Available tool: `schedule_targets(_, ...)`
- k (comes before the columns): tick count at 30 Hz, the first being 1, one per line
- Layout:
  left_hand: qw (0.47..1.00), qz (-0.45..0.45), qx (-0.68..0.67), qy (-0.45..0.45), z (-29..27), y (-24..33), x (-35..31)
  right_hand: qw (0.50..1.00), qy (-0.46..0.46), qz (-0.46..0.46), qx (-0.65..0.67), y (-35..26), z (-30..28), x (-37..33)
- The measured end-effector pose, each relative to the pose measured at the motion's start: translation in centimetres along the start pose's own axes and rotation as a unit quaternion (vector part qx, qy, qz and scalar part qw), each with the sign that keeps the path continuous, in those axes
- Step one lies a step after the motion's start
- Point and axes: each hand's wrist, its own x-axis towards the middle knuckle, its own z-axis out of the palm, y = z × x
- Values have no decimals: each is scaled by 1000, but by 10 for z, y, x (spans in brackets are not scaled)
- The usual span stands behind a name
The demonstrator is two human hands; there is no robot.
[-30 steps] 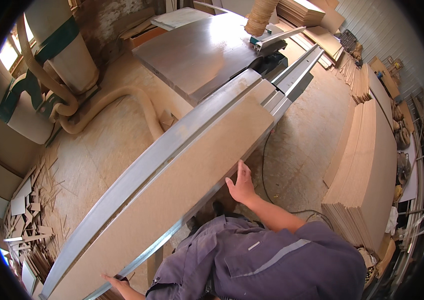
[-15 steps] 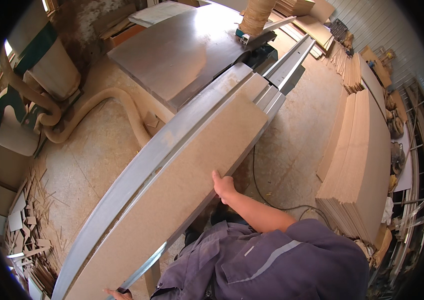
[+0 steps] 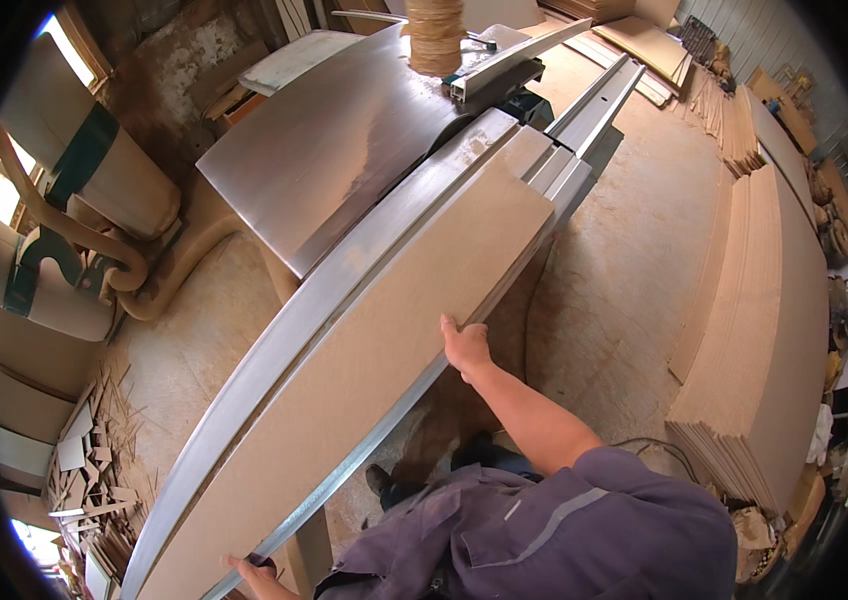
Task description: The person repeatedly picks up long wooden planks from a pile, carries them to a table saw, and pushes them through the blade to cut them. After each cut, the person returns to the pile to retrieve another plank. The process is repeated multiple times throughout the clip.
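A long brown fibreboard panel [image 3: 394, 310] lies flat along the metal sliding table [image 3: 274, 370] of a panel saw. My right hand [image 3: 466, 345] grips its near edge about midway, thumb on top and the other fingers hidden below the edge. Further back, at the lower edge of the view, my left hand [image 3: 256, 575] holds the same edge, fingertips on the panel's face. Something small and dark shows beside that hand, too small to name. Between the hands a bright metal strip [image 3: 359, 455] runs along the near edge.
Beyond the panel stand the saw's steel table [image 3: 334, 150] and a ribbed hose [image 3: 434, 40]. Dust collector bags [image 3: 129, 160] are at the left, above a heap of offcuts [image 3: 84, 480]. Stacked boards [image 3: 734, 350] lean at the right. A cable [image 3: 659, 450] lies on the floor.
The view has shifted, showing more of my left hand, the floor beside my feet and the metal strip. Both hands keep their hold; the panel sits much the same on the sliding table.
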Motion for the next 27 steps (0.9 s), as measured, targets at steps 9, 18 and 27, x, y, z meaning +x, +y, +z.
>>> schedule_targets(9,978,-119,-32,166,176,-44,-104,986,-163,-18,15,-66,-154,111)
schedule_targets(18,982,-120,17,146,343,-115,-234,994,-104,-15,5,69,-331,200)
schedule_targets(27,985,-111,-55,120,496,-199,-358,975,-88,205,-13,167,-525,254)
